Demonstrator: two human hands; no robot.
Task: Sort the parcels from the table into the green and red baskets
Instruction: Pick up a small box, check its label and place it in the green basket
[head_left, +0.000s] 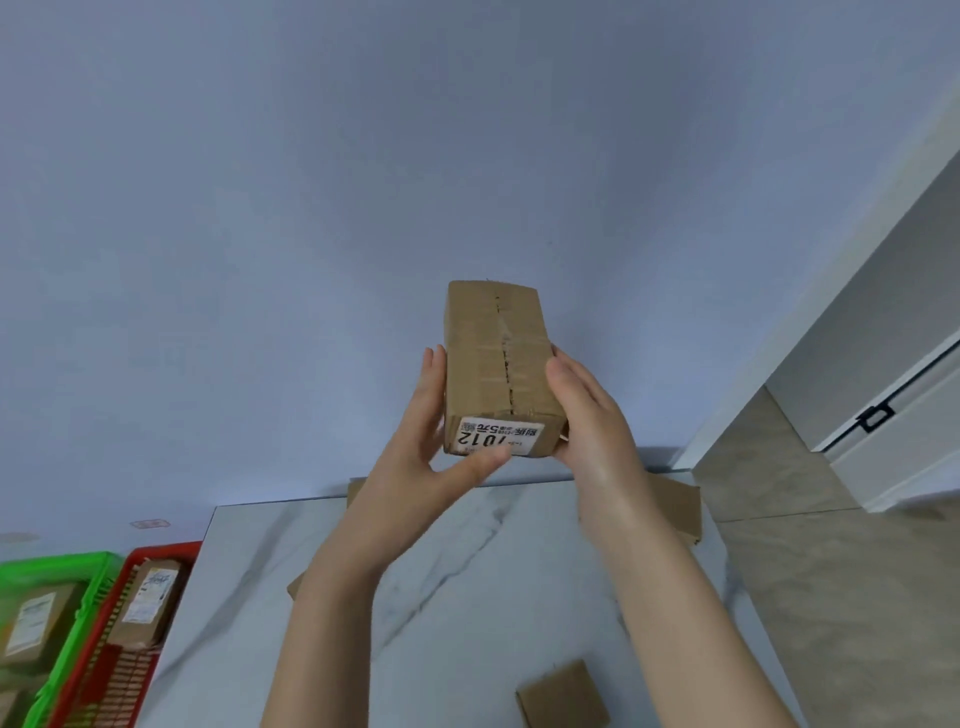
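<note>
Small parcel (563, 696): at 6 o'clock, lying flat on the table (467, 571) near its front edge, not yet sorted.
Baskets: at 8 o'clock, beside the table's left edge; green basket (78, 561) outermost and red basket (166, 548) next to the table. Each holds at least one labelled parcel.
Left hand (421, 441): fingers straight along the left side of the held parcel (493, 364), thumb hooked across its near end.
Right hand (587, 421): clasps the right side, thumb on the top edge.
Held parcel: at centre, raised clear of the table, long axis pointing away.
Label (496, 439): on the near end, upside down, partly covered by the left thumb.
Risk, misreading: judged likely if the label is read inverted and half hidden, which would send the parcel to the wrong basket.
Risk, slip: the hold is mostly side pressure, so a swing towards 8 o'clock could loosen it.
Far-edge parcel (675, 512): at 4 o'clock, overhanging the table's far right corner, where a knock could tip it off.
</note>
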